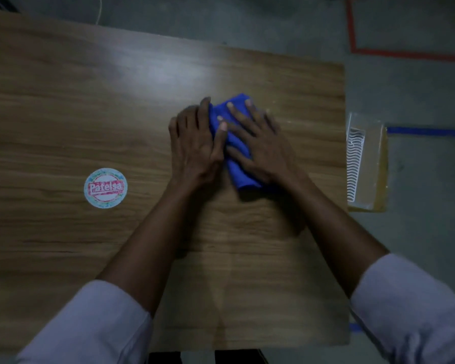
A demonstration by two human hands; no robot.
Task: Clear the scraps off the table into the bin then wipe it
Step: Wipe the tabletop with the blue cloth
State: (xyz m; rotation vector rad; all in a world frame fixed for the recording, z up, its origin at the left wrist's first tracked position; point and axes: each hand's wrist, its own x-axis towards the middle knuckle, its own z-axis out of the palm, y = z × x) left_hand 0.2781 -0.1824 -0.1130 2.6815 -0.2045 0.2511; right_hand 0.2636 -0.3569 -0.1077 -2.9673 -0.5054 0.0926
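A folded blue cloth (238,143) lies on the wooden table (90,101), right of centre. My right hand (260,143) presses flat on top of it with fingers spread. My left hand (195,143) lies against the cloth's left edge, its thumb on the cloth, fingers straight. Both hands cover much of the cloth. A white slatted bin (355,164) lined with clear plastic stands on the floor just past the table's right edge. I see no scraps on the tabletop.
A round white sticker (105,187) with red lettering is stuck to the table at the left. Red tape (405,53) and blue tape (428,132) mark the grey floor at the right. A white cable (99,9) hangs beyond the far edge.
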